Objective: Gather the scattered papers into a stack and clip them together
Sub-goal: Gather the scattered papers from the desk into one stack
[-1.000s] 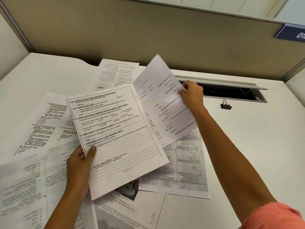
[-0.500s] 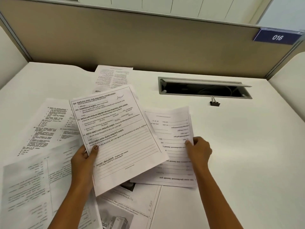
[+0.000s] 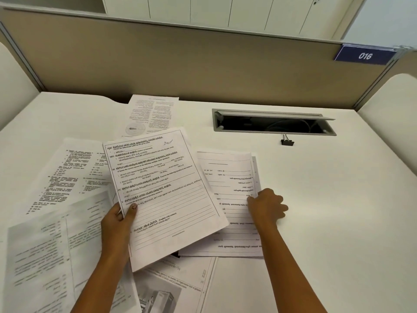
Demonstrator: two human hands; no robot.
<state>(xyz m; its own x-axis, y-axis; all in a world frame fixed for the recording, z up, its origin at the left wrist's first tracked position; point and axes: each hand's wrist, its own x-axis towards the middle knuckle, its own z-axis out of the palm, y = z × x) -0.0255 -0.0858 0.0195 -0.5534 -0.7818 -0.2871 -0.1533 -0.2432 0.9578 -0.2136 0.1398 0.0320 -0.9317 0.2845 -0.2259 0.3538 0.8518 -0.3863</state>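
My left hand (image 3: 118,221) grips a printed question sheet (image 3: 164,190) by its left edge and holds it tilted above the desk. My right hand (image 3: 267,205) rests on the right edge of an upside-down lined sheet (image 3: 232,177) that lies flat over another page; its fingers curl at the edge. More printed papers lie scattered: one at the far middle (image 3: 150,114), one at the left (image 3: 65,172), one at the near left (image 3: 45,251) and one with a photo at the bottom (image 3: 173,285). A black binder clip (image 3: 287,142) sits apart, beyond my right hand.
A white desk (image 3: 338,211) is bounded by a beige partition (image 3: 203,64) at the back. An open cable tray slot (image 3: 273,124) is set into the desk just behind the clip. A blue sign reading 016 (image 3: 364,55) hangs at the upper right.
My right hand brought its sheet down from the air and laid it flat on the page at the right. My left hand kept holding its sheet.
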